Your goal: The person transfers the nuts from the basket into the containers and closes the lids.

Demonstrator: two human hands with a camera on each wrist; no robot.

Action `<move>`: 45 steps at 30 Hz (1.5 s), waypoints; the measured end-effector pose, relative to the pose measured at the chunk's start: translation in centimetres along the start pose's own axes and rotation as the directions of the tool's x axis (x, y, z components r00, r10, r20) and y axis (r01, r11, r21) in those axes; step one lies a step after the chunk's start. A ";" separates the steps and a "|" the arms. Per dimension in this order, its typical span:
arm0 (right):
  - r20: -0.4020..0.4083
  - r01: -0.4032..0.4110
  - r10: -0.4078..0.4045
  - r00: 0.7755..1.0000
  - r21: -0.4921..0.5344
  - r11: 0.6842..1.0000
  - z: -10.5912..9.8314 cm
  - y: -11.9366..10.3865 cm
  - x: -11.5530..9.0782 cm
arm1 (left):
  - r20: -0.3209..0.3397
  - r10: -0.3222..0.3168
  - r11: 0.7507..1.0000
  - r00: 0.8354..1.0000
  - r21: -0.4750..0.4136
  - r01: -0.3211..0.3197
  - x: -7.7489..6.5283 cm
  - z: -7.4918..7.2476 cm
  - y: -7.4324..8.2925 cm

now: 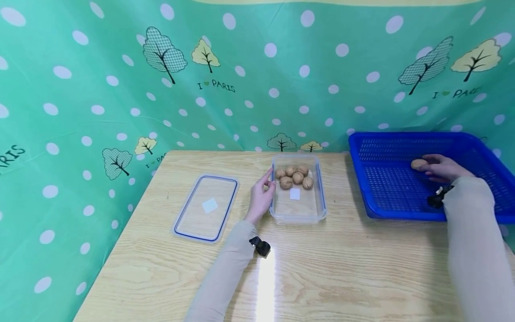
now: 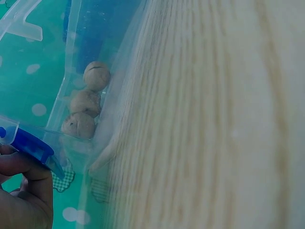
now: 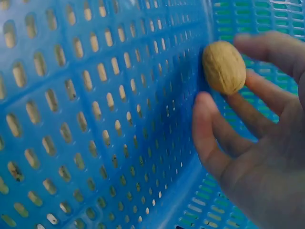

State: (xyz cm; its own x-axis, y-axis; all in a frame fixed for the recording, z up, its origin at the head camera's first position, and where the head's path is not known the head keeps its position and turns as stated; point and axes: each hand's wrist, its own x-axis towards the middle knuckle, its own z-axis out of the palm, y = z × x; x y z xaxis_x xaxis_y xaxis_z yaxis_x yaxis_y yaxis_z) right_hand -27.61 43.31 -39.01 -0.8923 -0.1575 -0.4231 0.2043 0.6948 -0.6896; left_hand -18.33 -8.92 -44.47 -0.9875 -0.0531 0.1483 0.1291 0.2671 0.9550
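My left hand (image 1: 260, 197) holds the left side of a clear plastic food container (image 1: 295, 212), its fingers at a blue clip (image 2: 31, 144) on the rim. Several walnuts (image 1: 297, 178) lie toward the far end of that container; a few (image 2: 85, 102) show through its wall in the left wrist view. Inside a blue basket (image 1: 364, 185), my right hand (image 1: 442, 169) has its thumb and fingers curled around one walnut (image 3: 224, 67). This walnut sits close against the perforated basket floor in the right wrist view.
A clear lid (image 1: 206, 208) with a blue seal lies flat on the wooden table (image 1: 322, 273), left of the container. Behind the table hangs a green dotted cloth (image 1: 249, 80). The basket's raised rim (image 1: 410, 135) surrounds my right hand.
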 end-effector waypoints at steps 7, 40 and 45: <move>0.038 0.105 -0.109 0.993 0.092 0.990 1.0 -0.3 1.2 | 0.004 0.002 1.000 1.000 0.003 -0.002 -0.1 -0.2 0.0; 0.153 0.167 -0.153 0.976 -0.084 0.982 2.5 -2.3 2.1 | -0.003 0.021 1.000 1.000 0.006 -0.021 0.0 -0.2 0.0; 0.109 0.199 -0.187 0.976 -0.119 0.973 2.6 -3.9 1.8 | -0.002 0.018 1.000 1.000 0.006 -0.018 0.0 -0.1 -0.1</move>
State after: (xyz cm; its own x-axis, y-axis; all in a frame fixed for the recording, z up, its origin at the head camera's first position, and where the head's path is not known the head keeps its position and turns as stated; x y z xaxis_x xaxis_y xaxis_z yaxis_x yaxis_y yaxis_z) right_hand -28.95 38.52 -38.63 -0.8656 -0.3598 -0.3482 -0.0270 0.7281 -0.6850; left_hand -18.37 -9.03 -44.54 -0.9849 -0.0501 0.1659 0.1462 0.2738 0.9506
